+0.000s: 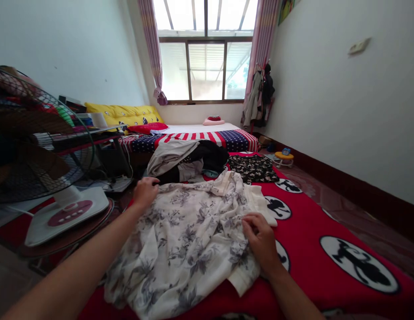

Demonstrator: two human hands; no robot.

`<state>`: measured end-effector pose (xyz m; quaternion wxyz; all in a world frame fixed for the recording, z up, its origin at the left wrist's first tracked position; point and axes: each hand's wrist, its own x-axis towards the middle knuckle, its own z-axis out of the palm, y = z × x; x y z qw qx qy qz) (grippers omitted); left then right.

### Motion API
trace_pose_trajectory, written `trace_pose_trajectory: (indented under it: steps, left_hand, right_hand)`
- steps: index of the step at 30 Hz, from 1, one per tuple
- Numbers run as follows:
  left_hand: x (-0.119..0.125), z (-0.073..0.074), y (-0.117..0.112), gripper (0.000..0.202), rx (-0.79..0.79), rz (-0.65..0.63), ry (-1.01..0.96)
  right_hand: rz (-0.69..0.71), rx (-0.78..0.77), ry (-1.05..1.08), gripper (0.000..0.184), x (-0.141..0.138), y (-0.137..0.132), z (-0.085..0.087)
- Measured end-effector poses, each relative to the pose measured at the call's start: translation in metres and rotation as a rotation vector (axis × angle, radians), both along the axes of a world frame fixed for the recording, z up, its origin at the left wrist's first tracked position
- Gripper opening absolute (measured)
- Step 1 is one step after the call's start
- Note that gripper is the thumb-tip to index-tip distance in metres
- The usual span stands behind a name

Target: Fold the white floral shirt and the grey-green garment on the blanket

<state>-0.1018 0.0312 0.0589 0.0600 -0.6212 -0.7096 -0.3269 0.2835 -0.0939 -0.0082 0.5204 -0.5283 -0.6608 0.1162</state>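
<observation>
A white blouse with grey flowers lies spread and wrinkled before me on a red blanket. My left hand is at the blouse's far left edge, fingers curled and pinched on the cloth. On the right side, my right hand has thumb and fingers closed on a fold of the blouse. The pale cuffs and collar of the blouse show toward the right. Just beyond it sits a heap of grey and black clothes. A black floral garment lies flat to the heap's right.
To my left, an electric fan stands on a round stool, close to my left arm. Behind it is a cluttered desk. A second bed lies below the window. Near the right wall stands a small yellow stool.
</observation>
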Motion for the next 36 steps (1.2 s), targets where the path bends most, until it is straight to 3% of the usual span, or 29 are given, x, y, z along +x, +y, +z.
trace_pose_trajectory:
  steps: [3, 4, 6, 9, 13, 18, 24, 32, 34, 36]
  left_hand:
    - [0.053, -0.022, -0.009, 0.028, -0.170, -0.531, 0.040]
    - [0.069, -0.030, -0.014, 0.032, -0.208, -0.655, 0.054]
    - [0.095, -0.044, -0.026, 0.042, -0.273, -0.747, 0.099]
    - [0.117, -0.062, -0.040, 0.053, -0.328, -0.670, 0.215]
    - [0.123, -0.071, -0.047, 0.054, -0.317, -0.566, 0.316]
    - [0.115, -0.067, -0.054, 0.053, -0.308, -0.589, 0.344]
    - [0.107, -0.063, -0.075, 0.042, -0.153, -0.637, 0.290]
    - [0.065, -0.059, -0.078, 0.024, -0.128, -0.464, 0.267]
    - [0.053, -0.051, -0.079, 0.019, -0.194, -0.525, 0.280]
    - [0.045, -0.038, -0.080, 0.018, -0.297, -0.632, 0.297]
  right_hand:
    - [-0.337, 0.080, -0.119, 0.022, 0.014, 0.012, -0.006]
    - [-0.410, 0.048, -0.177, 0.030, 0.020, 0.017, -0.008]
    - [-0.484, -0.090, -0.285, 0.052, 0.030, 0.028, -0.008]
    - [-0.453, -0.298, -0.421, 0.071, 0.038, 0.044, -0.002]
    - [-0.282, -0.354, -0.465, 0.048, 0.042, 0.056, 0.003]
    - [-0.159, -0.335, -0.413, 0.047, 0.074, 0.047, 0.004]
    - [-0.051, -0.476, -0.307, 0.048, 0.130, 0.017, 0.008]
    - [-0.079, -0.627, -0.324, 0.048, 0.154, 0.005, 0.017]
    - [-0.115, -0.689, -0.427, 0.043, 0.157, 0.006, 0.023]
    - [-0.197, -0.613, -0.578, 0.034, 0.157, 0.010, 0.032]
